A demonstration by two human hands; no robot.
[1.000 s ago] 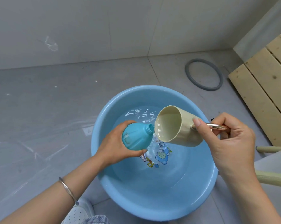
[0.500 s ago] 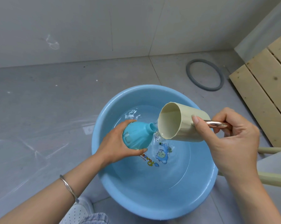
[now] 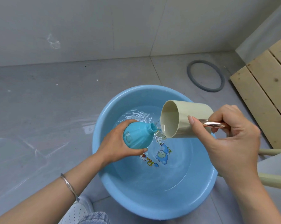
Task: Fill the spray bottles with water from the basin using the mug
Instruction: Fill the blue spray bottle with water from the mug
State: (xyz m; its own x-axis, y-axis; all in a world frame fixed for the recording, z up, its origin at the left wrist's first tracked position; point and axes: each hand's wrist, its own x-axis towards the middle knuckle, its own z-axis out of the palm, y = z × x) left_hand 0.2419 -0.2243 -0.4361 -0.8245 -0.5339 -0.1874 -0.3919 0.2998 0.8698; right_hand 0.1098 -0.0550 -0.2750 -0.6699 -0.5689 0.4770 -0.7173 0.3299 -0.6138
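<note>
A light blue basin [image 3: 152, 206] with water and a cartoon print on its bottom stands on the grey floor. Over it my left hand [image 3: 116, 143] grips a turquoise spray bottle [image 3: 136, 136] without its spray head, tilted with the open neck toward the right. My right hand [image 3: 230, 139] holds a beige mug [image 3: 183, 120] by its shiny metal handle, tipped almost on its side. The mug's rim sits just right of the bottle's neck, and a thin trickle of water falls from the rim beside the neck into the basin.
A grey rubber ring [image 3: 206, 75] lies on the floor behind the basin to the right. Pale wooden slats [image 3: 266, 92] stand at the right edge, pale green bars [image 3: 275, 181] below them. My white shoe [image 3: 78, 212] is at the bottom. A wall runs along the back.
The mug has tipped further and lifted slightly from the bottle's neck. The stream has thinned to a trickle. The bottle stays in my left hand in nearly the same spot.
</note>
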